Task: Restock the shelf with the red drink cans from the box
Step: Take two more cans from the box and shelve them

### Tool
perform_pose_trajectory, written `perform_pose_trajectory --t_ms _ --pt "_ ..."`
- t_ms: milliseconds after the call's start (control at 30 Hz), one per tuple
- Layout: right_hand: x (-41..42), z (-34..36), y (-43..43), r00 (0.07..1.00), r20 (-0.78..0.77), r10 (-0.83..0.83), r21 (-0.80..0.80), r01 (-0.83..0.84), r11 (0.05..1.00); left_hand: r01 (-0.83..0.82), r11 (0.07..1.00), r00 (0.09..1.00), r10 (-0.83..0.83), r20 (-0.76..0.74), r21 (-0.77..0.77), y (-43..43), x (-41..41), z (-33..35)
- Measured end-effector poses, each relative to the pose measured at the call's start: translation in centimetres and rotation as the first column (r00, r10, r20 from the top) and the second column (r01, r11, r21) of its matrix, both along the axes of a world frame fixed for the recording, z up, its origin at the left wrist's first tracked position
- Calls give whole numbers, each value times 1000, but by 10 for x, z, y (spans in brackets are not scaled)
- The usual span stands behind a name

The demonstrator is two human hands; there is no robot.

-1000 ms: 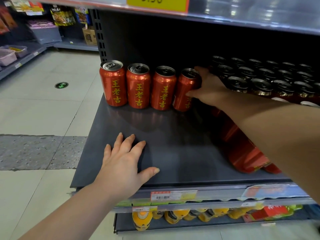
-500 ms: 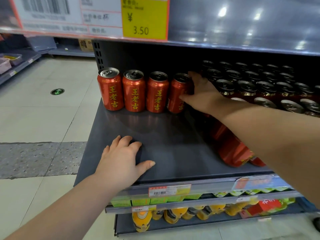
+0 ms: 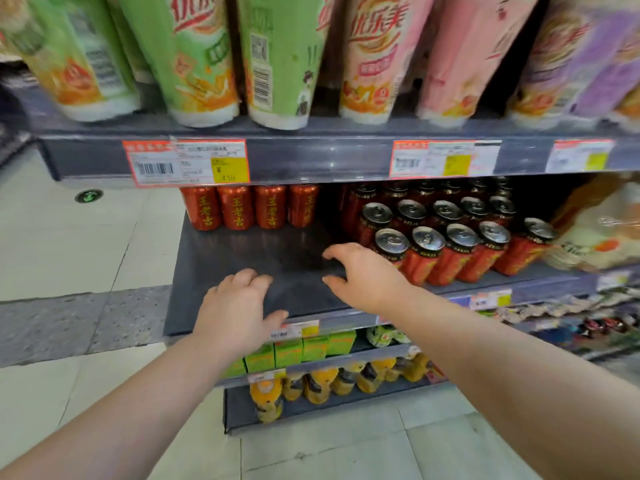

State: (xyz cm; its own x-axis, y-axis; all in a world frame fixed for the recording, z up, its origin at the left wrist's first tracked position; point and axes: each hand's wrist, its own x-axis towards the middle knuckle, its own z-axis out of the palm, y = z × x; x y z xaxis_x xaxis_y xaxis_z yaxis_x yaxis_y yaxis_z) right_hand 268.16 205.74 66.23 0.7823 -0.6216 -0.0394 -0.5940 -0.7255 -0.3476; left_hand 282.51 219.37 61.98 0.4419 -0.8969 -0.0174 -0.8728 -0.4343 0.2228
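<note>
Shows left grip [image 3: 239, 308] and right grip [image 3: 367, 275] loosely curled, empty, at shelf [image 3: 270, 258]; suggests clasping rigid, slick, probably heavy cans [image 3: 235, 211] round the mid-wall

Pale tiled floor [image 3: 79, 244], grey speckled strip [image 3: 69, 323]

Shelf count
Four cans [image 3: 236, 212] are lined up at ten o'clock; at least ten tops [image 3: 428, 237] are counted at three o'clock; three tags [image 3: 187, 162] are hung at twelve o'clock.
</note>
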Motion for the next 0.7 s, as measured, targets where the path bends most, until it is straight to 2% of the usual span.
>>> perform_pose_trajectory --t_ms 200,367,500,700 --pt "-80 15 24 992 -46 -115 42 117 992 103 991 995 -102 -7 87 5 -59 20" --pt "-180 24 39 966 -89 -243 36 247 968 223 969 974 -226 16 103 -3 -137 38" --pt "-282 32 58 921 -92 -378 34 382 923 333 937 940 -338 41 102 -8 -227 50" --pt "-472 40 113 815 -78 -574 32 578 816 508 857 860 -510 -5 86 -5 -404 63"
